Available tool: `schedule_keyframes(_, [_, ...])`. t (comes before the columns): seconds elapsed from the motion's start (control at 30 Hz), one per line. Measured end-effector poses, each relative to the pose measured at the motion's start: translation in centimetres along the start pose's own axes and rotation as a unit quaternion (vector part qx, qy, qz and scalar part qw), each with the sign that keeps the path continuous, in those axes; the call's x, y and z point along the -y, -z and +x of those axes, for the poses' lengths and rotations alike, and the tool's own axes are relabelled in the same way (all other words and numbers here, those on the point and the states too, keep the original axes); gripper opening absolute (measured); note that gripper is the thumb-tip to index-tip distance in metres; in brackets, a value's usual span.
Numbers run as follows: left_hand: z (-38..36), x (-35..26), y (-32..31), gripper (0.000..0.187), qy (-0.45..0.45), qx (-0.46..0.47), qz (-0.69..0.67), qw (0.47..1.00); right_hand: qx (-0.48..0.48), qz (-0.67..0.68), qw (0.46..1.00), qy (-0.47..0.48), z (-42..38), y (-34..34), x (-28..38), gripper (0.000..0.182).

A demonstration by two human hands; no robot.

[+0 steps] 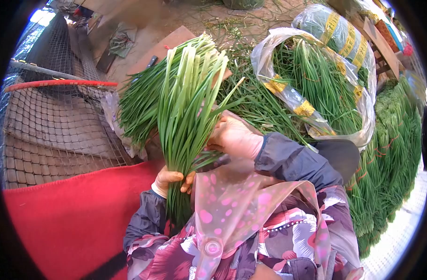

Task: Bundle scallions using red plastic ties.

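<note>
A thick bunch of Chinese chives (183,107) stands nearly upright in front of my chest, pale cut ends up and green leaf tips down. My left hand (170,179) is wrapped round its lower part. At the bunch's right side my right hand (232,135) has its fingers curled in among some chive leaves; the fingertips are partly hidden. A few leaves stick out sideways below that hand. Behind the bunch, more chives (139,114) lie in a heap on a board (180,36). A dark knife handle (152,61) shows beside the heap.
To the right, a clear plastic bag (265,53) with yellow tape holds chives. Tied chive bundles (391,158) are stacked at far right. Loose chives (265,105) cover the ground between. At left are netting (59,135), a red-edged bar (59,84) and red cloth (78,214).
</note>
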State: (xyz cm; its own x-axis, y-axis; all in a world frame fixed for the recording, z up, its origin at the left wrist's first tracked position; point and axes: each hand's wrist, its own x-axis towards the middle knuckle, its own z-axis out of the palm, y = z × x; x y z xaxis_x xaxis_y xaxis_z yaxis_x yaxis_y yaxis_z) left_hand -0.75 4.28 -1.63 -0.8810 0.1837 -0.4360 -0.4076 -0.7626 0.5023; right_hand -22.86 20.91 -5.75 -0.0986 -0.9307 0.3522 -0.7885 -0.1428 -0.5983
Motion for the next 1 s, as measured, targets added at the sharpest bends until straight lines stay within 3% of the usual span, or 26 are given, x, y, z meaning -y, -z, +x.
schedule_keyframes(0.07, [0.0, -0.1, -1.0, 0.051, -0.002, -0.026, -0.015, 1.0, 0.114, -0.204, 0.962, -0.142, -0.4, 2.6, 0.0, 0.01])
schedule_keyframes(0.13, [-0.2, 0.1, -0.9, 0.055, -0.011, -0.045, -0.044, 0.998, 0.03, -0.14, 0.974, -0.178, -2.9, 6.1, -1.5, 0.01])
schedule_keyframes(0.2, [-0.5, 0.3, 0.0, 0.057, -0.007, -0.038, -0.05, 0.998, -0.003, -0.214, 0.931, -0.295, -7.4, 7.3, -6.2, 0.012])
schedule_keyframes(0.27, [-0.6, 0.6, 0.6, 0.059, -0.009, -0.028, -0.058, 0.998, 0.225, -0.324, 0.792, -0.467, -12.8, 8.8, -9.6, 0.023])
schedule_keyframes(0.3, [-0.7, 0.5, 0.7, 0.063, -0.006, -0.024, -0.057, 0.998, 0.225, -0.325, 0.792, -0.466, -12.3, 9.5, -8.3, 0.023])
schedule_keyframes(0.4, [-0.2, 0.7, 0.4, 0.07, 0.001, -0.024, -0.069, 0.997, 0.023, -0.212, 0.918, -0.335, -8.2, 11.1, -2.5, 0.057])
schedule_keyframes(0.47, [0.2, 0.6, -0.1, 0.073, 0.008, -0.028, -0.071, 0.997, -0.041, -0.122, 0.925, -0.359, -3.2, 10.7, 0.5, 0.061])
schedule_keyframes(0.6, [0.7, 0.4, -1.0, 0.076, 0.011, 0.009, -0.039, 0.999, 0.057, -0.097, 0.966, -0.231, 0.7, 6.8, 1.6, 0.032])
schedule_keyframes(0.67, [0.3, 0.7, -1.3, 0.076, 0.005, -0.024, -0.063, 0.998, 0.08, 0.0, 0.987, -0.139, 0.5, 6.0, 2.5, 0.02])
schedule_keyframes(0.7, [0.0, 1.0, -0.3, 0.074, 0.021, -0.043, -0.073, 0.996, 0.138, 0.242, 0.937, -0.213, 0.4, 6.8, 4.0, 0.022])
schedule_keyframes(0.73, [0.2, 0.9, -0.4, 0.074, 0.017, -0.043, -0.074, 0.996, 0.188, 0.465, 0.821, -0.273, 0.3, 8.0, 5.4, 0.024])
schedule_keyframes(0.77, [0.4, 0.9, -0.8, 0.072, 0.012, -0.043, -0.082, 0.996, 0.205, 0.524, 0.783, -0.265, 0.0, 8.6, 5.7, 0.029])
schedule_keyframes(0.8, [0.6, 0.9, -1.0, 0.069, 0.008, -0.044, -0.09, 0.995, 0.207, 0.525, 0.782, -0.266, -0.2, 9.6, 6.1, 0.029])
schedule_keyframes(0.87, [1.1, 1.3, -1.0, 0.067, 0.016, -0.049, -0.088, 0.995, 0.039, 0.641, 0.704, -0.303, -1.1, 11.4, 6.8, 0.031])
schedule_keyframes(0.93, [1.3, 1.4, -0.9, 0.064, 0.024, -0.052, -0.084, 0.995, -0.107, 0.72, 0.653, -0.209, -2.4, 10.9, 4.5, 0.031])
schedule_keyframes(0.97, [1.4, 1.2, -1.0, 0.065, 0.026, -0.036, -0.052, 0.998, -0.185, 0.714, 0.662, -0.135, -3.2, 10.5, 3.2, 0.033])
schedule_keyframes(1.0, [1.4, 1.1, -1.1, 0.067, 0.029, -0.02, -0.022, 0.999, -0.275, 0.67, 0.675, -0.142, -3.9, 11.7, 3.7, 0.034])
